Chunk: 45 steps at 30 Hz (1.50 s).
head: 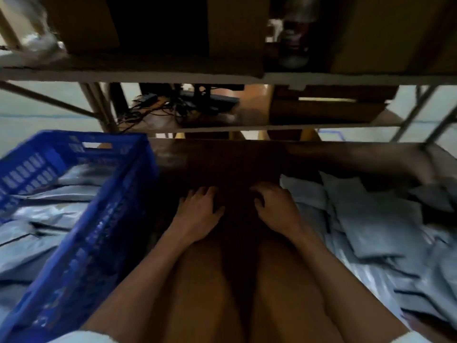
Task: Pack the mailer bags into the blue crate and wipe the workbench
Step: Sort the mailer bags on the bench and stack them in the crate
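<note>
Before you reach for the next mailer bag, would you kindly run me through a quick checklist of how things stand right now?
1. Left hand free: ok, it is open over the dark workbench, holding nothing.
2. Right hand free: ok, fingers curled but nothing in them.
3. Blue crate within reach: ok, just left of the left hand.
4. Room in the crate: cannot tell; mailer bags in the crate already lie inside, and the picture is blurred.
5. Bags left to pack: ok, a pile of mailer bags lies right of the right hand.
6. Wiping cloth at hand: cannot tell, none visible.
</note>
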Available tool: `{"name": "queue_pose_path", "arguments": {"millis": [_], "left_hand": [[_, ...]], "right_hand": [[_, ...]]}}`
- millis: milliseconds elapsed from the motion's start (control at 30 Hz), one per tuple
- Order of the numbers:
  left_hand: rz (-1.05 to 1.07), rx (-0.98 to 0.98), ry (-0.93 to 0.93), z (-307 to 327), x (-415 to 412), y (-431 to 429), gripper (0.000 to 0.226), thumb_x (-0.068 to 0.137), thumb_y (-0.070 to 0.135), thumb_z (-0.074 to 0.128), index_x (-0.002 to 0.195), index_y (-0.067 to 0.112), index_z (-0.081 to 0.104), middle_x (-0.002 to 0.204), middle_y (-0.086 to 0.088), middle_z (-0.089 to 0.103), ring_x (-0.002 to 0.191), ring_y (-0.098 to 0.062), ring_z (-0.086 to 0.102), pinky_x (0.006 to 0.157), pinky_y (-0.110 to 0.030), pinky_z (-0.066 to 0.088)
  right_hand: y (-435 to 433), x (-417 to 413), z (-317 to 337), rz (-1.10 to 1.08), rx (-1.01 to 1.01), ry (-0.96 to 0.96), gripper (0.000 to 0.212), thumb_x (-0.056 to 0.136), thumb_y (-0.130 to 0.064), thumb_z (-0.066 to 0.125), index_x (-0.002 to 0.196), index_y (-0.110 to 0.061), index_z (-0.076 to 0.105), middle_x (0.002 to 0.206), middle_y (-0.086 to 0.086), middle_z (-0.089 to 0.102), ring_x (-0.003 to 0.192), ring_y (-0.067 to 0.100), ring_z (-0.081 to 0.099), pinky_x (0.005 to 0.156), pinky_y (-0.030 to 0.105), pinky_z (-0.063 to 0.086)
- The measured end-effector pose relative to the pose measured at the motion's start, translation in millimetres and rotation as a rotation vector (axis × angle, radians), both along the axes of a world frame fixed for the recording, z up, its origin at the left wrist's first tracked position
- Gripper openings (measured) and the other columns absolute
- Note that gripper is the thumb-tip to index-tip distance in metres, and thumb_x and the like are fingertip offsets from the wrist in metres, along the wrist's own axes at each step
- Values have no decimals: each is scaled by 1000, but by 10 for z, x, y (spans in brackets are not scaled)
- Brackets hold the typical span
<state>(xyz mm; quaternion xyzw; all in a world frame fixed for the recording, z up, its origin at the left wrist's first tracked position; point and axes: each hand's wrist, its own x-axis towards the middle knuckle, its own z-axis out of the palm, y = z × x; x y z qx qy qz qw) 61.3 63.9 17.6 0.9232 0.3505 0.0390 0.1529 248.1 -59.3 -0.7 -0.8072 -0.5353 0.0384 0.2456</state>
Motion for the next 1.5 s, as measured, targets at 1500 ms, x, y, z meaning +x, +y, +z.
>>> {"name": "queue_pose_path", "arguments": {"millis": [1500], "left_hand": [[456, 210, -45, -404, -642, -859, 72, 89, 67, 33, 154, 56, 6, 164, -9, 5, 123, -39, 35, 100, -58, 41]], "right_hand": [[-258, -200, -646, 88, -151, -37, 69, 83, -67, 37, 147, -42, 30, 150, -5, 40, 130, 33, 46, 100, 56, 39]]}}
